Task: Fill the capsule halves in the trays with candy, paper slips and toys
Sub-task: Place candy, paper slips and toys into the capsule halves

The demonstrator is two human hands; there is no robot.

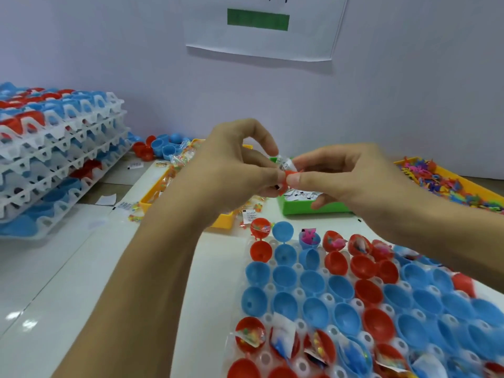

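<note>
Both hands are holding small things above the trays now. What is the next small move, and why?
Probably lower the red toy and paper slip, pinched between the left hand and right hand, into an empty capsule half in the tray below. Many halves there hold nothing yet.

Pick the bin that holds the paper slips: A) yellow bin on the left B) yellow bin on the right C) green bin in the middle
C: white printed paper slips lie in the green bin; the left yellow bin holds wrapped candy and the right yellow bin holds colourful toys.
</note>
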